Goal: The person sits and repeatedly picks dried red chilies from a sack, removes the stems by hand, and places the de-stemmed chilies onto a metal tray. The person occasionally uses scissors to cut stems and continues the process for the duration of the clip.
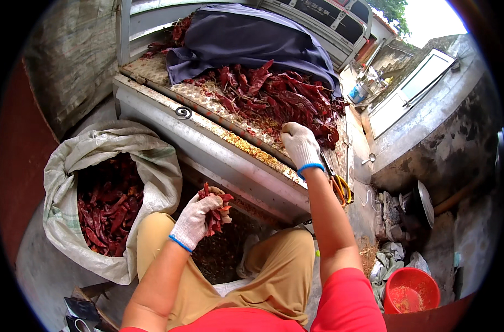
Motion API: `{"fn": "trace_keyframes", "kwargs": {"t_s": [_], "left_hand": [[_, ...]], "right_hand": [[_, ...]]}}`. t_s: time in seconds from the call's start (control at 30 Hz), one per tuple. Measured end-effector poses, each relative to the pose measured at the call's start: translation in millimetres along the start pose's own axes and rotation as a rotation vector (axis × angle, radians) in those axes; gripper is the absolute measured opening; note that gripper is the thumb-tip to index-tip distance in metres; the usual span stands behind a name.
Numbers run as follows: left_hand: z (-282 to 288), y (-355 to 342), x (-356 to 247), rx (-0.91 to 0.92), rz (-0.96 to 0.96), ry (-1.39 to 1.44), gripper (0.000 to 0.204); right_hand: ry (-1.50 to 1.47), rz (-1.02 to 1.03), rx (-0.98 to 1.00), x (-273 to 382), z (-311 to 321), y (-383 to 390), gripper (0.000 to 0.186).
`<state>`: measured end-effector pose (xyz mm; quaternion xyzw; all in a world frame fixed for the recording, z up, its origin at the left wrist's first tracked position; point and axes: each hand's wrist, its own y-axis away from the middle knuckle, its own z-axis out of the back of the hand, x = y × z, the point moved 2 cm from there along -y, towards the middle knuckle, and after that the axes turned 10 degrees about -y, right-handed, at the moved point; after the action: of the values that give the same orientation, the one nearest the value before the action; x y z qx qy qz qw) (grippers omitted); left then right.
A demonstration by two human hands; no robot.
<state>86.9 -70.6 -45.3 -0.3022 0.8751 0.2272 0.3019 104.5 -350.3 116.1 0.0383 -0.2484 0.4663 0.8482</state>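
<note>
My left hand (194, 221), in a white knit glove with a blue cuff, is closed around a bunch of dried red chili peppers (219, 212) above my lap. In a matching glove, my right hand (300, 145) reaches to the near edge of the pile of dried chilies (279, 99) on the truck bed. Its fingers are curled, and whatever they hold is hidden. Scissors (342, 188) with orange-yellow handles lie by my right wrist, partly behind the forearm. To my left stands an open white woven sack (58, 188), with dried chilies (110, 213) inside.
A dark cloth (252, 41) covers the back of the pile. The metal tailgate (218, 149) crosses in front of my knees, with chili seeds along its ledge. At the lower right are a red basin (411, 290) and a round metal lid (425, 203).
</note>
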Motion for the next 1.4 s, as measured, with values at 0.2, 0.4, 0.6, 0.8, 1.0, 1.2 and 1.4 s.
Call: {"fn": "trace_keyframes", "kwargs": {"t_s": [0.2, 0.4, 0.6, 0.8, 1.0, 1.2, 1.4], "left_hand": [[-7, -1, -4, 0.01, -0.007, -0.018, 0.02], [-1, -3, 0, 0.047, -0.009, -0.072, 0.025], [-6, 0, -2, 0.034, 0.005, 0.0, 0.02], [-10, 2, -6, -0.001, 0.008, 0.043, 0.016], [-4, -4, 7, -0.023, -0.019, 0.166, 0.013], [8, -10, 8, 0.065, -0.002, 0.081, 0.021], [-3, -7, 3, 0.067, -0.033, 0.11, 0.021]], "right_hand": [[0.196, -0.196, 0.172, -8, -14, -38, 0.038], [-0.219, -0.133, 0.111, -62, -13, -46, 0.028], [-0.873, -0.236, 0.1, -43, 6, -11, 0.012], [-0.781, -0.1, 0.408, 22, -9, 70, 0.02], [-0.46, 0.102, 0.592, 69, -55, 144, 0.029], [-0.649, 0.105, 0.764, 55, -60, 126, 0.027], [-0.833, -0.063, 0.825, 67, -42, 120, 0.021]]}}
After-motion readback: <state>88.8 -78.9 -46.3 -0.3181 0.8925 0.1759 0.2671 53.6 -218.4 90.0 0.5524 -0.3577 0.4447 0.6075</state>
